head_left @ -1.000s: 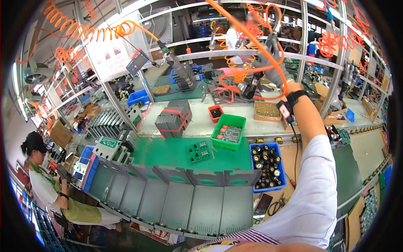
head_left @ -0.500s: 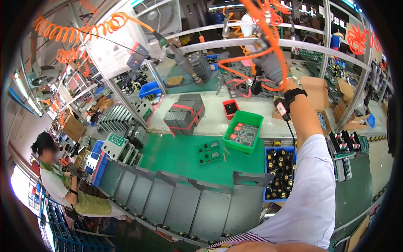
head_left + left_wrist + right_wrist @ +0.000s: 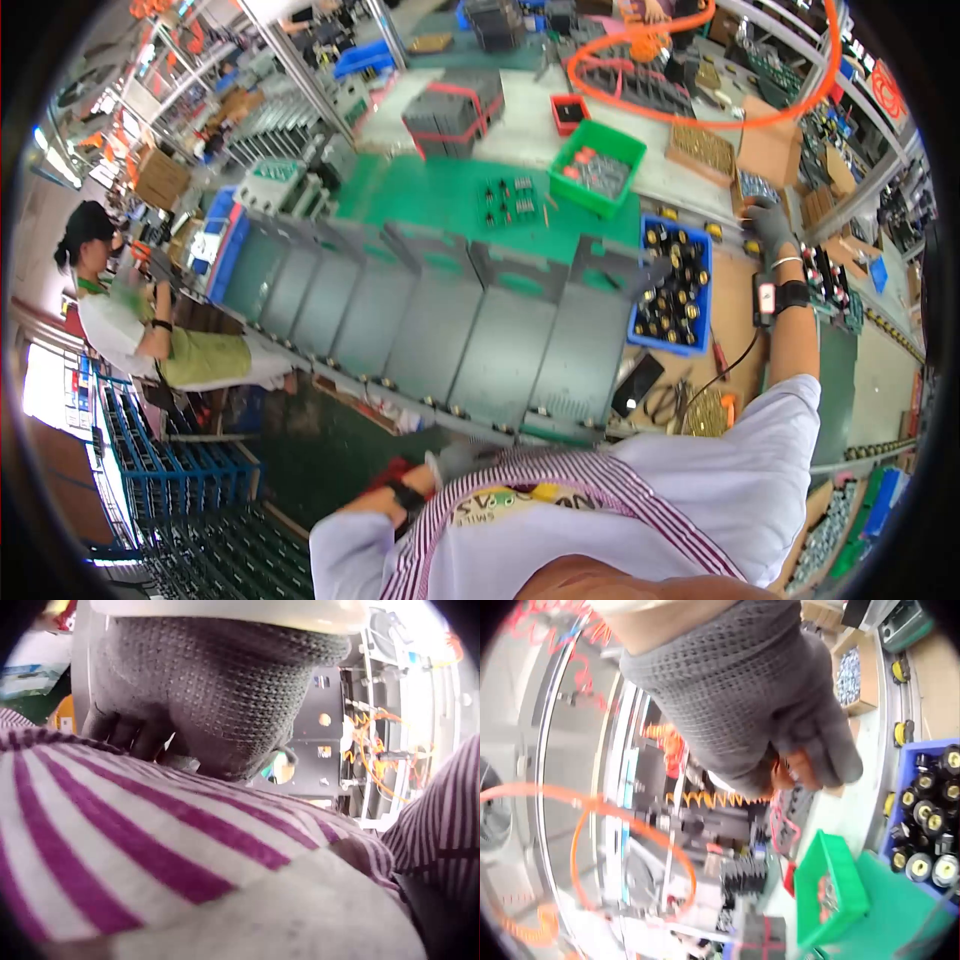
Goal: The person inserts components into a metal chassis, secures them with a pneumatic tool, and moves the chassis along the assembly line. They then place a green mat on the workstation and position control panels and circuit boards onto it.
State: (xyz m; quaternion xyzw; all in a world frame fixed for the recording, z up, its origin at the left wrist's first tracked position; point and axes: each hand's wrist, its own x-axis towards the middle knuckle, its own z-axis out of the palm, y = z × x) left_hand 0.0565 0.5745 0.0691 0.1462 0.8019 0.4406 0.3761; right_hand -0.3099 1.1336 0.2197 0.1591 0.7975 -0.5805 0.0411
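Note:
The gloved right hand (image 3: 770, 225) is in the air beside the blue bin (image 3: 672, 345) of black round parts, with the conveyor edge below. Its fingers (image 3: 836, 754) bend loosely in the right wrist view, and no object shows between them. At the waist, the gloved left hand (image 3: 465, 460) is against the striped apron (image 3: 180, 825); its fingers (image 3: 135, 739) bend downward, tips partly hidden by the cloth. Grey metal housings (image 3: 420, 320) stand in a row along the bench's near edge. A green circuit board (image 3: 510, 202) lies on the green mat (image 3: 390, 195).
A green bin (image 3: 600, 200) and small red bin (image 3: 569, 125) are behind the board, left of a box of small brass parts (image 3: 700, 150). Strapped grey blocks (image 3: 450, 115) stand behind the mat. An orange hose (image 3: 740, 124) loops overhead. Another person (image 3: 120, 310) is at the left.
The right hand has released the hanging tool and come down and rightward, near the blue bin. The left hand has come into the head view at the waist. The view has tilted downward.

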